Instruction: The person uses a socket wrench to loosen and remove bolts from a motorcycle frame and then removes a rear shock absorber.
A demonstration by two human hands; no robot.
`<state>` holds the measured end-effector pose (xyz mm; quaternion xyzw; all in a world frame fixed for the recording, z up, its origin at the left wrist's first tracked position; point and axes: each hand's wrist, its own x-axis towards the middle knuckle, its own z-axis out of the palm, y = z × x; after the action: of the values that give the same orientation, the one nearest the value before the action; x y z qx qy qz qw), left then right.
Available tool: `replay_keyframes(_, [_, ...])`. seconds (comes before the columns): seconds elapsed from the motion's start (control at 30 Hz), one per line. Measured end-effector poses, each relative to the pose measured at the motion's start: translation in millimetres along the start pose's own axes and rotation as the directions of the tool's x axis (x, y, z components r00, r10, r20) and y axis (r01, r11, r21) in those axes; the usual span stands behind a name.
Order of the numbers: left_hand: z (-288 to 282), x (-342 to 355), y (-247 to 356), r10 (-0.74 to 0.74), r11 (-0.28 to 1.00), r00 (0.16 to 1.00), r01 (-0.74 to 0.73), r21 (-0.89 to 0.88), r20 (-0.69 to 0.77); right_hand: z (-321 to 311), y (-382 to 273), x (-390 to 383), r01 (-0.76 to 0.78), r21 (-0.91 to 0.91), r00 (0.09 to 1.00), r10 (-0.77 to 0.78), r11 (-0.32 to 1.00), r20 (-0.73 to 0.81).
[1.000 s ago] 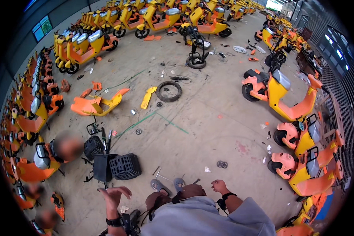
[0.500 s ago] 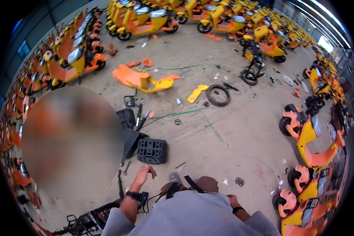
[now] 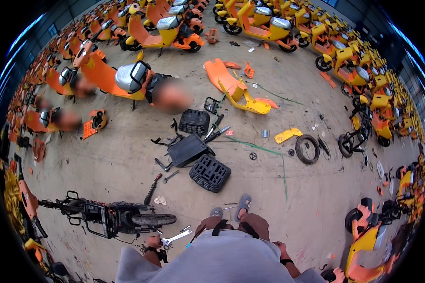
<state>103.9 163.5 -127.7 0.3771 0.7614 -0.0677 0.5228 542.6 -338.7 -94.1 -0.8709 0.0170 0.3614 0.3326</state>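
Note:
My left hand (image 3: 154,241) hangs low beside the stripped black scooter frame (image 3: 109,218). Its fingers are too small to make out. Right beside it shows a silver adjustable wrench (image 3: 178,237); whether hand and wrench touch cannot be told. My right hand (image 3: 281,250) is by my right thigh, fingers curled in, and anything inside them is hidden. The frame lies on the floor, its wheel (image 3: 153,220) toward me. Beyond it are a shock absorber (image 3: 152,189) and a small spanner (image 3: 171,177).
Ahead lie ribbed black plastic trays (image 3: 210,173), a black box (image 3: 189,150) and an orange-and-yellow scooter body shell (image 3: 238,92). A loose tyre (image 3: 307,149) and a yellow panel (image 3: 288,136) are to the right. Rows of scooters (image 3: 165,30) stand behind; more line the right side (image 3: 370,245).
The view has swung left, bringing the whole black scooter frame and the wrench into sight. My left hand has dropped from in front of me to beside the wheel. My right hand stays by my thigh.

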Motion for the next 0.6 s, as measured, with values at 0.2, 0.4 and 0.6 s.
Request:
replay_keyframes(0.2, [100.6, -54.4, 54.2, 0.37, 0.929, 0.914, -0.361, -0.085, 0.169, -64.9, -74.5, 119.5, -0.204, -0.263, 0.935, 0.267, 0.943, 0.233])
replay_keyframes(0.4, [152.6, -111.4, 63.6, 0.21, 0.977, 0.969, -0.203, -0.069, 0.128, -87.5, -210.9, 243.2, 0.192, 0.017, 0.964, -0.192, 0.981, 0.185])
replay_keyframes(0.6, [206.3, -192.3, 131.0, 0.119, 0.968, 0.992, -0.124, 0.219, 0.035, -131.5, -268.7, 267.3, 0.201, 0.202, 0.934, -0.249, 0.959, 0.256])
